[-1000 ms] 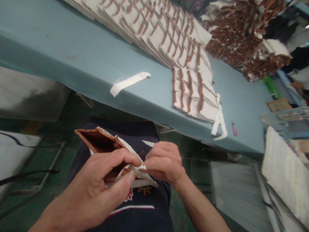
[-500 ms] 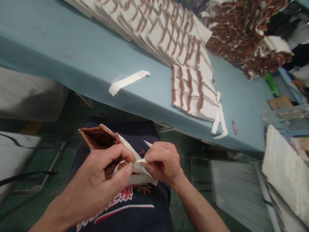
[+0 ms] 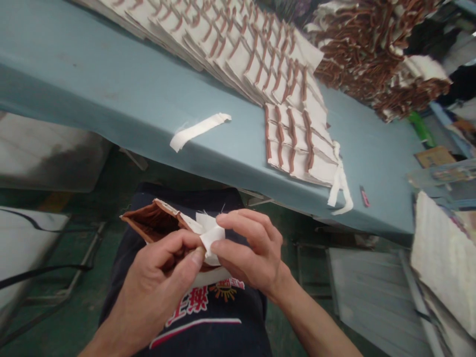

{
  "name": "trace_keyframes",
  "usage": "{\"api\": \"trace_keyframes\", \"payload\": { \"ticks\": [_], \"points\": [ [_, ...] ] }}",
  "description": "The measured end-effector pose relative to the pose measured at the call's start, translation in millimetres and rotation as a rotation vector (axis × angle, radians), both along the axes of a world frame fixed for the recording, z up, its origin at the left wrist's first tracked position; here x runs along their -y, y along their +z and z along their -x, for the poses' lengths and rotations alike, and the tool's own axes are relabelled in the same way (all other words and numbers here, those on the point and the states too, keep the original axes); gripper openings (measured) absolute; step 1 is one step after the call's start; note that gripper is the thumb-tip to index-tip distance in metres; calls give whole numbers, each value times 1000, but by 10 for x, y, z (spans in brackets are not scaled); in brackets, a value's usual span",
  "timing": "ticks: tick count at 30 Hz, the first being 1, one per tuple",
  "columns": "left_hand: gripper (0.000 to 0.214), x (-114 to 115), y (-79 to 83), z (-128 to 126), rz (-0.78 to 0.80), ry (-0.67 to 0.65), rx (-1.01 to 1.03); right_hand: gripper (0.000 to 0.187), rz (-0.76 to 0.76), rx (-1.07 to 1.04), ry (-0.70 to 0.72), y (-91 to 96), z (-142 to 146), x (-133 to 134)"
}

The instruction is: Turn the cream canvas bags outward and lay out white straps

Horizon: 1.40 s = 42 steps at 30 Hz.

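Note:
Over my lap, my left hand [image 3: 163,272] pinches the edge of a brown-lined white fabric piece [image 3: 152,220], which gapes like a pouch toward the left. A white cloth strip [image 3: 212,235] lies folded across that edge, between both hands. My right hand [image 3: 253,245] holds the strip between thumb and fingers, close to the left fingertips. The lower part of the pouch-like piece is hidden behind my hands. A navy apron [image 3: 208,327] with printed lettering covers my lap beneath them.
Rows of white pieces with brown edges [image 3: 290,144] overlap on the blue table [image 3: 111,94]. A loose white strip [image 3: 201,130] lies near its front edge, more strips [image 3: 339,183] to the right beside a small pink tool [image 3: 364,197]. A brown-and-white heap [image 3: 364,59] stands behind.
My right fingers have loosened from a tight fist and spread around the strip. The strip, pulled narrow before, now shows as a wider fold at the pouch's edge.

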<state>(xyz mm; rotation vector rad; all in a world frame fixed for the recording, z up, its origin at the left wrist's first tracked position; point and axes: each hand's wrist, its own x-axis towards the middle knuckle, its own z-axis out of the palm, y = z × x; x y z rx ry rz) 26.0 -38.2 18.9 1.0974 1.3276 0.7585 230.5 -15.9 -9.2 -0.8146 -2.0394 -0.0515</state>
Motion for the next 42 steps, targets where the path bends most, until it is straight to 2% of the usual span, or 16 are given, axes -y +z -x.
{"api": "trace_keyframes", "payload": {
  "ticks": [7, 16, 22, 26, 28, 32, 36, 40, 42],
  "points": [
    [25, -2, 18, 31, 126, 13, 158, 9, -51, 103, 68, 34, -93, -45],
    [31, -12, -137, 115, 282, -24, 366, 10, -94, 126, 100, 90, -127, -92],
    [32, -52, -109, 95, 309, -21, 377, 17, -146, 168, 124, 146, -138, -167],
    [32, -54, -123, 79, 203, -41, 235, 10, -106, 179, 140, 151, -146, -194],
    [34, -49, -142, 62, 182, -47, 194, 10, -86, 161, 107, 127, -124, -189],
    [33, -59, -159, 6, 260, 21, 311, 20, -79, 98, 34, 37, -48, -151],
    [30, -87, -153, -24, 265, 79, 335, 6, -58, 80, 24, -77, -20, -98],
    [28, -99, -166, 11, 273, 32, 300, 21, 40, 17, 28, -121, -18, -67],
    [28, -102, -179, 36, 249, 15, 226, 22, 100, -64, 53, -100, 5, -59]
  ]
}}
